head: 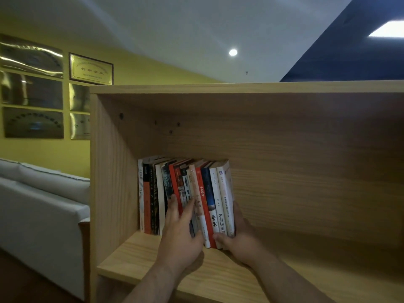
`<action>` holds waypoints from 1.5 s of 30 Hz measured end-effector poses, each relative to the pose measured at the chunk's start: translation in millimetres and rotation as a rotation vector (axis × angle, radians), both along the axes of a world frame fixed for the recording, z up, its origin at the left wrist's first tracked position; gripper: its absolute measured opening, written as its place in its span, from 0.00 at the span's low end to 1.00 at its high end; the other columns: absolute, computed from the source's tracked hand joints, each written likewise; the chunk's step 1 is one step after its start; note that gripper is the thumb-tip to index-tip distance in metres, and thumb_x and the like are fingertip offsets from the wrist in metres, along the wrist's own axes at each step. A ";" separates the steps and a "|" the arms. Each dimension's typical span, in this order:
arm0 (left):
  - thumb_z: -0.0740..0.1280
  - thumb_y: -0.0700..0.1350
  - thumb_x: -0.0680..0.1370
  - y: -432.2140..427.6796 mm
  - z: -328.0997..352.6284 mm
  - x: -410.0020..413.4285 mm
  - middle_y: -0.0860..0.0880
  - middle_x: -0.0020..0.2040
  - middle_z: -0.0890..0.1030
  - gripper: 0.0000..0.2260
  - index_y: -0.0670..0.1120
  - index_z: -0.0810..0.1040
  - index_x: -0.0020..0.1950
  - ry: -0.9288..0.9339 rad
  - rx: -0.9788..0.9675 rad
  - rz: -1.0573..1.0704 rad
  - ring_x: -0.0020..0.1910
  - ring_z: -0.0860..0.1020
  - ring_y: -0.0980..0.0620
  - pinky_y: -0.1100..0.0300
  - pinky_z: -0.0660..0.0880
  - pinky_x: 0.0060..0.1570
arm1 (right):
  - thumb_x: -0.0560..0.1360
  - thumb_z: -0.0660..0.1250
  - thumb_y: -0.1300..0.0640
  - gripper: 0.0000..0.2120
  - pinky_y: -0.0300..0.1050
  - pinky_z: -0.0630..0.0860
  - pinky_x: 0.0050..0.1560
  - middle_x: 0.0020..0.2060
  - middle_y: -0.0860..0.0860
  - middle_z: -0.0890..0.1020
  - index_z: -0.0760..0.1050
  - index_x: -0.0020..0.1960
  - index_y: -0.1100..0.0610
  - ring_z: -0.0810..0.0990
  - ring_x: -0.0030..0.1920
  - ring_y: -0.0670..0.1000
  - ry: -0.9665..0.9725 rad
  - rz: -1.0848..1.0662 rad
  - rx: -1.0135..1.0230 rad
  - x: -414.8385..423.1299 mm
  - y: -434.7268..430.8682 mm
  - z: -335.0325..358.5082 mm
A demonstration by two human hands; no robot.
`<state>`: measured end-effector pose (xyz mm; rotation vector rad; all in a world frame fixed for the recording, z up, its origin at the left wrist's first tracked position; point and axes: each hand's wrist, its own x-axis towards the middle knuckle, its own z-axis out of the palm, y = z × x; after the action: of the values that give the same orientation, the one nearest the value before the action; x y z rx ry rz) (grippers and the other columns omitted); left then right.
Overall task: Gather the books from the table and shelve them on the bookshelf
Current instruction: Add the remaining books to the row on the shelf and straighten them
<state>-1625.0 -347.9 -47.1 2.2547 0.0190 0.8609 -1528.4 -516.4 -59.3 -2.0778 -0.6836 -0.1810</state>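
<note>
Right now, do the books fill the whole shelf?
No, the books stand at the left; bare shelf board extends right of them.

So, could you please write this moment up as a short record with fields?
bookshelf: light wood, open front
books: upright row on its board, leaning slightly
left hand: straight fingers press on mid-row spines
right hand: grips the row's right end, thumb in front
background: white sofa, framed plaques on yellow wall

A white sofa (43, 193) is set at the left against a yellow wall (43, 149), on which gold framed plaques (91, 68) are hung in rows. Overhead, a round ceiling light (233, 52) is lit — and a rectangular light panel (387, 29).
</note>
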 end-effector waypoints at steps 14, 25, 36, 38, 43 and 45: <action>0.67 0.50 0.78 81.8 95.4 19.6 0.45 0.66 0.63 0.27 0.55 0.64 0.76 0.056 0.011 0.307 0.70 0.65 0.42 0.49 0.67 0.71 | 0.64 0.75 0.36 0.51 0.52 0.83 0.58 0.65 0.43 0.77 0.47 0.77 0.27 0.79 0.62 0.46 0.058 -0.016 0.063 10.5 -1.6 -6.1; 0.67 0.42 0.78 79.9 91.0 21.2 0.42 0.61 0.77 0.15 0.47 0.75 0.64 -0.119 0.042 0.373 0.52 0.80 0.42 0.47 0.81 0.49 | 0.60 0.75 0.32 0.53 0.52 0.84 0.56 0.64 0.43 0.77 0.48 0.77 0.28 0.80 0.61 0.47 0.074 -0.041 0.044 13.7 -2.0 -7.8; 0.68 0.41 0.78 76.3 83.0 -2.3 0.49 0.58 0.80 0.17 0.48 0.73 0.67 -0.325 -0.373 0.241 0.55 0.80 0.49 0.54 0.79 0.48 | 0.60 0.75 0.33 0.53 0.51 0.84 0.57 0.64 0.43 0.77 0.48 0.77 0.28 0.80 0.61 0.46 0.092 -0.037 0.062 9.4 -1.9 -6.0; 0.70 0.41 0.78 72.0 71.0 -1.9 0.48 0.55 0.81 0.11 0.49 0.75 0.59 -0.278 -0.462 0.233 0.51 0.81 0.48 0.54 0.79 0.44 | 0.60 0.75 0.33 0.53 0.51 0.83 0.57 0.64 0.43 0.77 0.48 0.77 0.28 0.80 0.61 0.46 0.099 -0.044 0.058 7.8 -1.8 -4.9; 0.68 0.40 0.79 62.4 34.8 -0.1 0.46 0.52 0.81 0.08 0.48 0.71 0.55 -0.132 -0.538 0.206 0.49 0.81 0.46 0.43 0.82 0.49 | 0.65 0.77 0.39 0.50 0.51 0.83 0.57 0.64 0.44 0.77 0.48 0.76 0.29 0.80 0.60 0.46 0.094 -0.049 0.051 4.4 -3.1 -2.1; 0.67 0.41 0.80 62.6 29.0 1.0 0.47 0.53 0.80 0.09 0.50 0.69 0.55 -0.081 -0.531 0.207 0.49 0.81 0.46 0.42 0.82 0.49 | 0.67 0.78 0.41 0.50 0.51 0.83 0.57 0.64 0.44 0.77 0.48 0.77 0.29 0.80 0.60 0.47 0.104 -0.055 0.049 4.4 -3.2 -1.7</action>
<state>-1624.0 -285.3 -18.1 1.7375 0.4029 0.9257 -1524.0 -519.6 -61.0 -2.0453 -0.5538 -0.1187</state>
